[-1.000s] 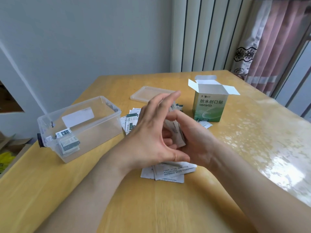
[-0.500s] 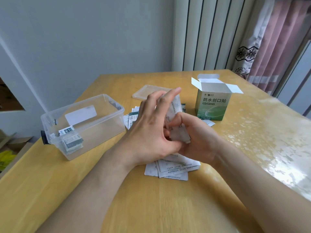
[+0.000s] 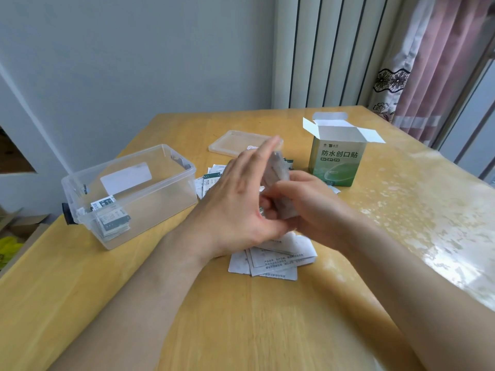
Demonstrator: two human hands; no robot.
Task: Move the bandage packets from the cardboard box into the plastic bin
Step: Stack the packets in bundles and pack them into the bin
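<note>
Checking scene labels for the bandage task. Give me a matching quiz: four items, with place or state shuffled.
Items:
1 bin
2 box
3 lid
4 packet stack

States:
A upright, flaps open
B between left hand and right hand
C flat on the table, far side
D holds a few packets at one end

Pairs: 1-D, 2-A, 3-C, 4-B

The cardboard box (image 3: 337, 164) reads 防水创口贴 (packet print is illegible).
</note>
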